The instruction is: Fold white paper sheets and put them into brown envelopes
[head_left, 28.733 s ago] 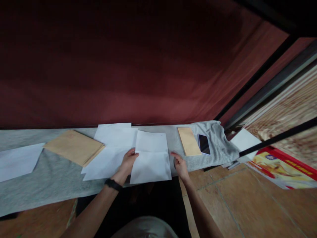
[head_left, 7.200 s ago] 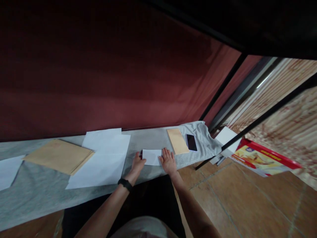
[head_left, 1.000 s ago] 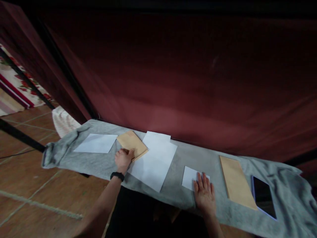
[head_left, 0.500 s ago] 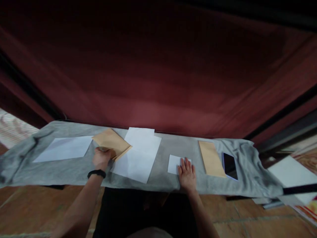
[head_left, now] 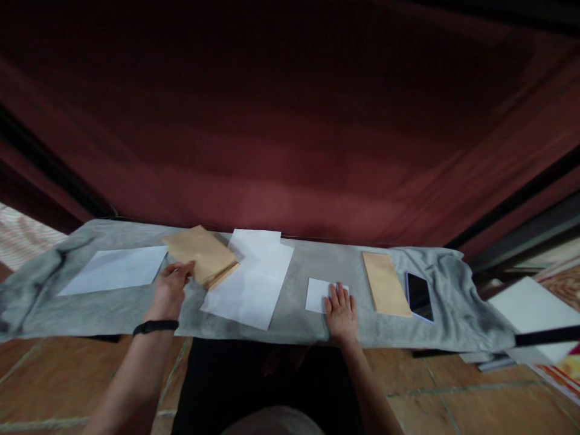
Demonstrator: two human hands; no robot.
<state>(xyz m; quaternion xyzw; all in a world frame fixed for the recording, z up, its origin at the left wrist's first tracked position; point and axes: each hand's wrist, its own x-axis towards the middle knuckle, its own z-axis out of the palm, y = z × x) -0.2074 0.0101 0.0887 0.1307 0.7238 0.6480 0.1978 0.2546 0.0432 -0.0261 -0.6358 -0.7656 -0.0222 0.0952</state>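
My left hand [head_left: 170, 287], with a dark band at the wrist, pinches the near left edge of the top envelope in a stack of brown envelopes [head_left: 202, 254]. That edge looks slightly raised, and the stack overlaps white paper sheets [head_left: 256, 284] on its right. Fingers stretched out, my right hand [head_left: 342, 317] lies flat on the right part of a small folded white paper [head_left: 316, 295]. To the right of that hand lies another brown envelope or small stack of them [head_left: 387, 284].
A grey cloth [head_left: 290, 335] covers the narrow table. Another white sheet [head_left: 115, 269] lies at the left, and a phone [head_left: 420, 296] at the right. A dark red panel [head_left: 290, 169] rises behind the table. A white board [head_left: 534, 308] stands beyond the right end.
My left hand has shifted left, from the stack's near corner to its left edge, and now pinches the top envelope. My right hand stays flat on the folded paper.
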